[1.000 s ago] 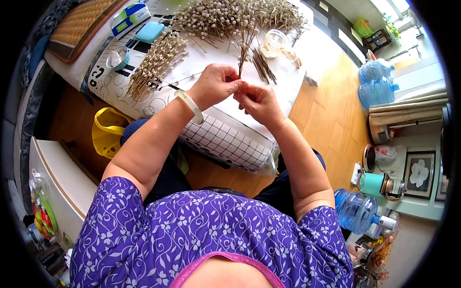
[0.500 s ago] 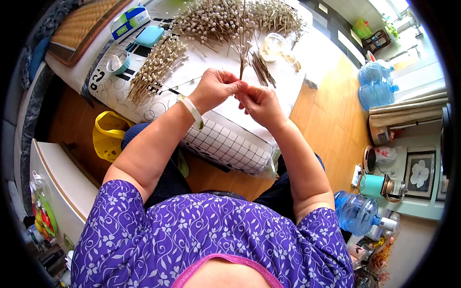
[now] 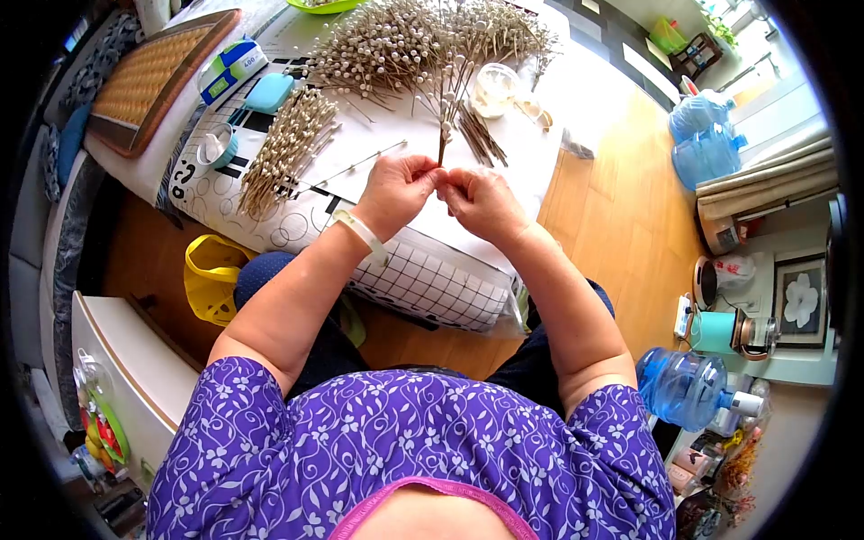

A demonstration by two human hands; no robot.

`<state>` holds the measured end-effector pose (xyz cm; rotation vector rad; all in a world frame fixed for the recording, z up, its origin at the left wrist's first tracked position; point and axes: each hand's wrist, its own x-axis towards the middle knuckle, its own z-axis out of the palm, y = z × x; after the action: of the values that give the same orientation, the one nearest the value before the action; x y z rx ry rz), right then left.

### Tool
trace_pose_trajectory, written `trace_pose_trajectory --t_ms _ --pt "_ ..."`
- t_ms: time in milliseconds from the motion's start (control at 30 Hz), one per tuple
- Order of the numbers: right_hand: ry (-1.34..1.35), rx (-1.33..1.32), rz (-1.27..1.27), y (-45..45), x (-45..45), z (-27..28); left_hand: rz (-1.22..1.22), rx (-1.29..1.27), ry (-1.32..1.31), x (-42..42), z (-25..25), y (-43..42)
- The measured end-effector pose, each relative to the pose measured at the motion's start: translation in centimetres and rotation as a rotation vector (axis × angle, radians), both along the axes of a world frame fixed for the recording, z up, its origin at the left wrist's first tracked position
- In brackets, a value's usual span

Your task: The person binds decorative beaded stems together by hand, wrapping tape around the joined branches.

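Upright between my hands stands a brown branch [image 3: 445,126] with small pale buds on its upper twigs. My left hand [image 3: 394,196], with a pale bangle [image 3: 362,236] at the wrist, pinches its lower end. Closed fingers of my right hand [image 3: 486,205] meet the left fingertips at the same place; whatever lies inside that pinch is hidden. Just beyond are some bare brown sticks [image 3: 481,137] and a round see-through container [image 3: 494,90]. One loose budded stem [image 3: 364,159] lies left of my left hand.
Large bunches of budded stems [image 3: 382,49] cover the table's far side, with another bundle [image 3: 288,148] at left. Nearby are a light-blue box [image 3: 269,93], a small blue tub [image 3: 217,146] and a tissue pack [image 3: 232,69]. A yellow bag [image 3: 211,283] is below the table edge.
Both hands have shifted slightly left and down with the branch, and the fingertips remain together. The whole view has tilted a little.
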<state>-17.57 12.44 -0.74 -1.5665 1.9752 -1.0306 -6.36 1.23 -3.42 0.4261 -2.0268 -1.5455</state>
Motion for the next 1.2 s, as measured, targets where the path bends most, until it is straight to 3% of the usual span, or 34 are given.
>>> trace_pose_trajectory --t_ms 133,200,333,567,667,800,1000,1200 --pt "0.093 0.0 0.008 -0.1 -0.6 0.6 -0.005 0.057 -0.024 -0.3 0.8 0.0" --pt "-0.513 0.145 0.056 0.0 -1.0 1.0 -0.126 0.29 -0.051 -0.1 1.5 -0.2" --pt "-0.796 0.08 0.112 0.3 -0.8 1.5 -0.252 0.495 0.031 0.2 1.8 -0.6" --pt "-0.744 -0.108 0.167 0.5 0.1 0.0 -0.292 0.802 0.107 0.6 2.1 0.3" --pt "-0.578 -0.169 0.06 0.5 0.4 -0.1 -0.261 0.885 0.127 0.5 1.7 0.3" --pt "-0.868 -0.302 -0.107 0.8 -0.9 -0.2 -0.157 0.817 0.141 0.5 1.4 0.0" --pt "-0.708 -0.22 -0.094 -0.1 -1.8 0.2 -0.171 0.616 0.067 0.5 2.0 -0.1" --pt "-0.761 -0.175 -0.025 -1.2 -1.0 0.7 -0.267 0.482 -0.002 -0.1 1.4 0.7"
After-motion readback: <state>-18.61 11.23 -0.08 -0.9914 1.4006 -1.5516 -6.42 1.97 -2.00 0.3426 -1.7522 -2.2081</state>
